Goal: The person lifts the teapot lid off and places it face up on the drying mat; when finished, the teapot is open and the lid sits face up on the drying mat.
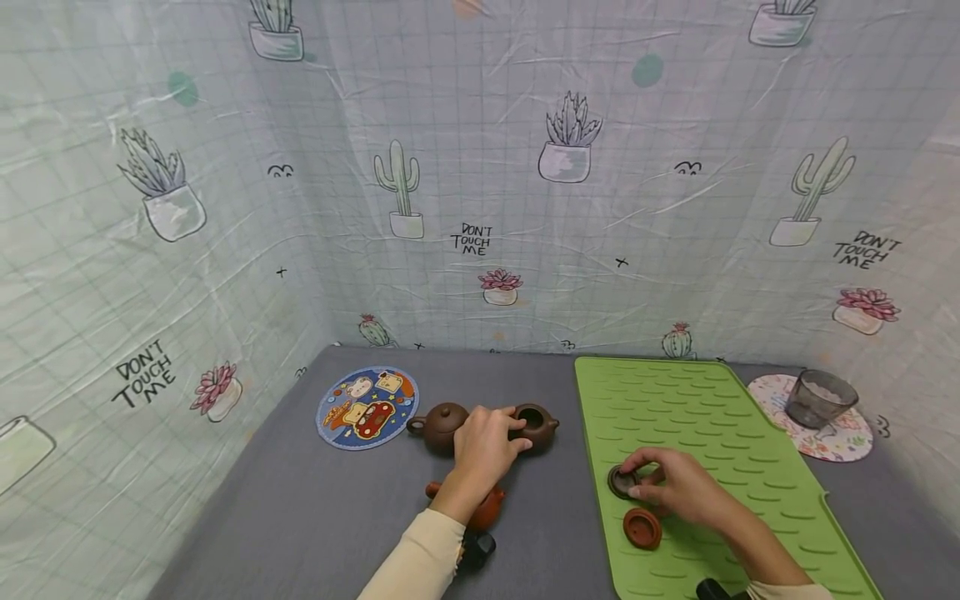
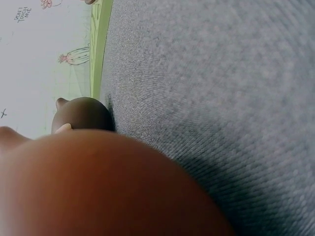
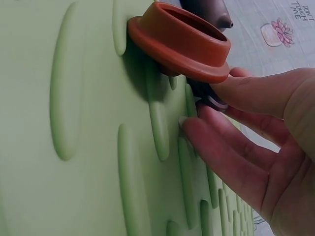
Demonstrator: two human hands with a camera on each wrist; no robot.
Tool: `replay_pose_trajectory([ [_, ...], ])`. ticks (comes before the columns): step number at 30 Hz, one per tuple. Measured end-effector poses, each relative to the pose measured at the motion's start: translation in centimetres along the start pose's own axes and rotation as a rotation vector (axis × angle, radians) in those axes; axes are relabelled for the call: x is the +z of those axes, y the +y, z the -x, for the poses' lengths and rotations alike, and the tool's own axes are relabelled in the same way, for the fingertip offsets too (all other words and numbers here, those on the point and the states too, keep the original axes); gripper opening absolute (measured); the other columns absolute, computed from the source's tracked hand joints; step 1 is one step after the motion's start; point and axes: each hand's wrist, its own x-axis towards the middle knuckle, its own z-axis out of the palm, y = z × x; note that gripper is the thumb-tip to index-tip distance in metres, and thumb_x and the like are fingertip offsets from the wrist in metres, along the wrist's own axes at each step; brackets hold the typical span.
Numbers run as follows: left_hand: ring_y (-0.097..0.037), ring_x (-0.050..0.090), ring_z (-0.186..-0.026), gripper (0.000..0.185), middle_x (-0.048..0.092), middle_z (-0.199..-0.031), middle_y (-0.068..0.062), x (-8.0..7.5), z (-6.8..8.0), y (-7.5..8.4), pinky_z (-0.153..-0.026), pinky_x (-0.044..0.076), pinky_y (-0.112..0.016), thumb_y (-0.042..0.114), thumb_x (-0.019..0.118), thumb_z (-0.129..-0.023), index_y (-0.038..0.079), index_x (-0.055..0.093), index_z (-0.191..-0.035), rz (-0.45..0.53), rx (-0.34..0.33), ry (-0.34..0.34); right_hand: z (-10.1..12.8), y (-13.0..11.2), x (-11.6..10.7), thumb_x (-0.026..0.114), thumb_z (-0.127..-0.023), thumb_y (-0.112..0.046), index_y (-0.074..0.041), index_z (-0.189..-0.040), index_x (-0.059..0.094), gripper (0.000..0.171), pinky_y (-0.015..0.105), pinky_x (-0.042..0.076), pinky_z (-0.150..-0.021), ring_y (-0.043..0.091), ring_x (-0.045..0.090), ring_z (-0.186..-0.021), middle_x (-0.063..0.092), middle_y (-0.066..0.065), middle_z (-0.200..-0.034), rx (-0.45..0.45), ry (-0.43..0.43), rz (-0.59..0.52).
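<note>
The desk point(image 1: 300, 517) is covered in plain grey cloth. On its right lies a lime-green mat point(image 1: 720, 433) with a pattern of raised wavy ridges. Two dark brown teapots point(image 1: 442, 427) stand side by side at the centre, and a reddish-orange teapot point(image 1: 489, 510) sits nearer. On the mat are a dark brown lid point(image 1: 621, 482) and a terracotta lid point(image 1: 642, 528). To the left is a round blue coaster point(image 1: 367, 407) with cartoon toast and bears in yellow, red and white. Far right, a smoky grey cup point(image 1: 820, 398) stands on a white coaster point(image 1: 843, 437) with pink flowers. The backdrop point(image 1: 480, 208) is pale mint with a thin grid, green cacti, pink succulents and black lettering. The sleeve point(image 1: 420, 558) is cream.
</note>
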Motion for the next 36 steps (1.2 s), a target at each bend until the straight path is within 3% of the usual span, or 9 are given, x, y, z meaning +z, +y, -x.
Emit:
replay_pose_trajectory([
  [23,-0.025,0.071,-0.1,0.033,0.073,-0.132,0.002,-0.6,-0.2,0.7,-0.044,0.037,-0.019,0.039,0.085,-0.08,0.026,0.082,-0.11,-0.069,0.018,-0.033,0.2,-0.4,-0.2,0.074,-0.089,-0.002,0.0,-0.114,0.066,0.026,0.031,0.06,-0.054,0.02,0.072,-0.085,0.069,0.023,-0.114,0.001,-0.01,-0.005],
  [31,-0.028,0.071,-0.101,0.036,0.073,-0.131,0.0,-1.6,-0.4,0.7,-0.054,0.051,-0.029,0.04,0.085,-0.08,0.023,0.082,-0.111,-0.121,0.052,-0.097,0.0,-0.4,0.0,0.076,-0.089,-0.003,-0.001,-0.113,0.066,0.026,0.031,0.059,-0.053,0.02,0.071,-0.084,0.07,0.02,-0.112,-0.004,-0.003,-0.002],
  [36,-0.024,0.064,-0.091,0.037,0.073,-0.131,-0.001,-1.9,-0.5,1.0,-0.058,0.049,-0.028,0.043,0.083,-0.081,0.022,0.081,-0.112,-0.17,0.078,-0.144,0.2,-0.3,0.0,0.075,-0.089,-0.003,0.0,-0.113,0.066,0.026,0.031,0.059,-0.054,0.021,0.071,-0.085,0.069,0.021,-0.113,0.004,0.001,-0.013],
])
